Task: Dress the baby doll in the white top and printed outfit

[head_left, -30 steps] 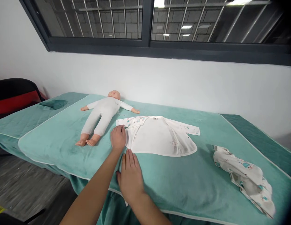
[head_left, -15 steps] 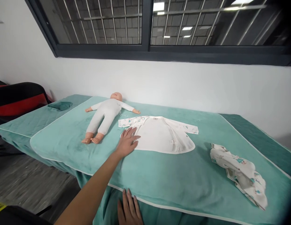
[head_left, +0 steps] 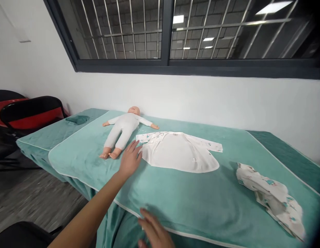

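Note:
A white baby shirt (head_left: 180, 153) with patterned sleeves lies spread open on the green bed cover (head_left: 196, 199). My left hand (head_left: 130, 158) hovers or rests at the shirt's left edge, fingers stretched and holding nothing; whether it touches the cloth I cannot tell. At the bed's front edge is my right hand (head_left: 156, 230), fingers apart, partly cut off by the bottom of the view. Left of the shirt a baby doll (head_left: 125, 125) in a white suit lies on its back, arms spread, feet toward me. A crumpled patterned baby garment (head_left: 273, 196) lies at the right.
A small green pillow (head_left: 77, 119) lies at the bed's left end. Black and red chairs (head_left: 33, 112) stand beyond that end. Behind the bed rises a white wall (head_left: 201, 100) with a dark-framed, barred window (head_left: 165, 62).
My left hand has drawn left, off the shirt toward the doll's feet. My right hand has lifted and moved right, its fingers spreading. The view has shifted slightly left.

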`<state>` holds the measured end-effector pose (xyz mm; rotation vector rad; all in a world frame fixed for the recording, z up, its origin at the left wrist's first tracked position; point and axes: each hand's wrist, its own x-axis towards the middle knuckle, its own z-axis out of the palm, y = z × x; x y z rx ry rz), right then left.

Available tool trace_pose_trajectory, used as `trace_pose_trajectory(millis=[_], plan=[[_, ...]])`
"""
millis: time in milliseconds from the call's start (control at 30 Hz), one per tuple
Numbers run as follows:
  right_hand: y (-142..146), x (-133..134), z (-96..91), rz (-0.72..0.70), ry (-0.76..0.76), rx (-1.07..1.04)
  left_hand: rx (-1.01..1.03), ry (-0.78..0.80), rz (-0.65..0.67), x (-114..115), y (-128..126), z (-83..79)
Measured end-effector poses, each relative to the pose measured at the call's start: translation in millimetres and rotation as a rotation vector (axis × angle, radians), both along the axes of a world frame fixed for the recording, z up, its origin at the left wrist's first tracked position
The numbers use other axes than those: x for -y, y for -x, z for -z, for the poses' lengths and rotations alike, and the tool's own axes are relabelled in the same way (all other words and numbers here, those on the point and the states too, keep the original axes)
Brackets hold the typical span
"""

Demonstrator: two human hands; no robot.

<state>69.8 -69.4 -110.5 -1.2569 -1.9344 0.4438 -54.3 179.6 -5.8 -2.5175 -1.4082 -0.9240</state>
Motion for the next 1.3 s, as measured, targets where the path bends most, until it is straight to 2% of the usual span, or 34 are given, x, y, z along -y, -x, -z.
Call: trace_pose_trajectory(millis=[33, 100, 133, 200, 300, 367, 467, 567, 700, 833, 933, 1100, 1200, 1300], plan=[[-12, -17, -27.9, -0.064, 0.052, -0.011, -0.016, -0.025, -0.047, -9, 13, -8.2], [-24, -65, -74.9, -0.021, 0.13, -0.084, -0.037, -0.029, -0.159, -31, 42, -21.2], [-25, -94, -92.2, -0.006, 0.158, -0.119, -0.047, 0.0, -0.211, -43, 58, -25.1], [-16, -161, -113.2, 0.036, 0.141, -0.16, -0.071, 0.122, -0.273, -69, 86, -26.8], [8, -270, -120.9, 0.132, 0.018, -0.082, -0.054, 0.363, -0.262, -108, 115, -18.9], [24, -340, -120.1, 0.186, -0.048, 0.008, 0.009, 0.448, -0.238, -133, 123, -12.9], [42, -428, -120.2, 0.286, 0.006, 0.107, 0.143, 0.5, -0.2, -166, 126, -9.7], [48, -492, -124.3, 0.372, 0.149, 0.129, 0.344, 0.585, -0.158, -194, 126, -12.2], [34, -551, -134.4, 0.372, 0.345, 0.105, 0.746, 0.754, 0.0, -218, 127, -15.4], [13, -579, -151.5, 0.265, 0.533, 0.071, 1.036, 0.925, 0.09, -224, 119, -20.4], [2, -573, -169.9, 0.208, 0.6, 0.045, 1.155, 0.943, 0.141, -214, 103, -30.7], [-32, -527, -201.7, 0.14, 0.627, 0.014, 1.283, 1.037, 0.257, -175, 69, -56.1], [-69, -490, -217.3, 0.15, 0.619, -0.001, 1.304, 1.068, 0.327, -143, 40, -69.4], [-113, -450, -229.5, 0.187, 0.582, -0.022, 1.296, 1.082, 0.403, -106, -1, -76.1]])
